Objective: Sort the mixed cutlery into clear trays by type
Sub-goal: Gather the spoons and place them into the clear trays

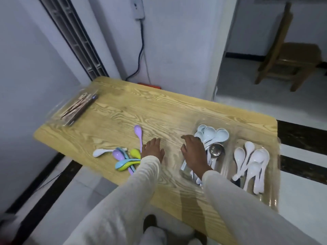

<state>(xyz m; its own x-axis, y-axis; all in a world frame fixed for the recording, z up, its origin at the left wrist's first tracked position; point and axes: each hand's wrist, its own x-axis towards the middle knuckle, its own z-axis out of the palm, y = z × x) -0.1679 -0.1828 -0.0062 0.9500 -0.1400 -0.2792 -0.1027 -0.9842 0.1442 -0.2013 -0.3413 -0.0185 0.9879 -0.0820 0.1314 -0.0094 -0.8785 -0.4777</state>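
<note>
I find the unsorted heap of purple, blue and green plastic spoons (123,159) just left of the left hand (153,151), which is spread palm-down and holds nothing. The heap sits near the front edge of the wood-grain table (123,106), so a sweep of the sleeve (141,177) could knock pieces off. The right hand (194,152) covers the clear plastic tray (184,171) of pale blue spoons (212,134); I cannot tell whether it grips anything, and a careless lift could tip that tray.

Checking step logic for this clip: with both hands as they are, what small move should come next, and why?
Probably the left hand shifts left to pick one from the coloured spoons: it is open, right beside them, and they lie loose on the table, outside any tray.
</note>
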